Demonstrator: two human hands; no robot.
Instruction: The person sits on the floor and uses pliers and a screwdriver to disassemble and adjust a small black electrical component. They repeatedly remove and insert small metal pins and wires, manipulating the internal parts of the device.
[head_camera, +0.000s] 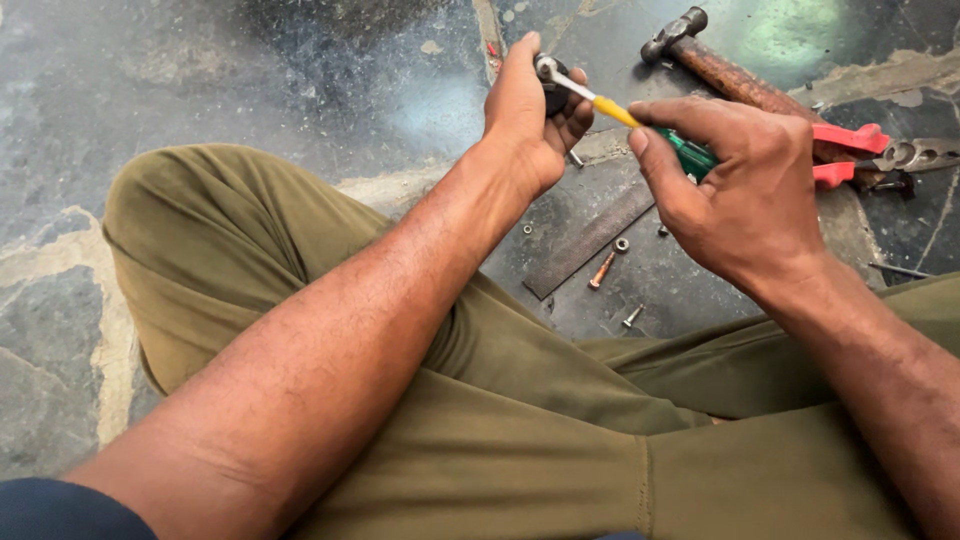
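Screwdriver with a green and yellow handle and a thin metal shaft (640, 125) lies across the gap between our two hands, above our crossed legs in olive trousers (480, 400). Our right hand (745, 190) is closed around the green handle, fingers curled over it. From there the long axis runs up and to the left, and the tip meets a small dark part with a round metal fitting (548, 75), which our left hand (530, 115) grips tight between thumb and fingers. So the tip end is at the left hand, the handle end at the right. Below the hands, on the grey stone floor (250, 90), we see a flat dark metal file (590, 240), a copper-coloured screw (601, 270) and a few small nuts and bolts. Farther off lie red-handled pliers (860, 150) and a hammer with a worn wooden handle (720, 70).
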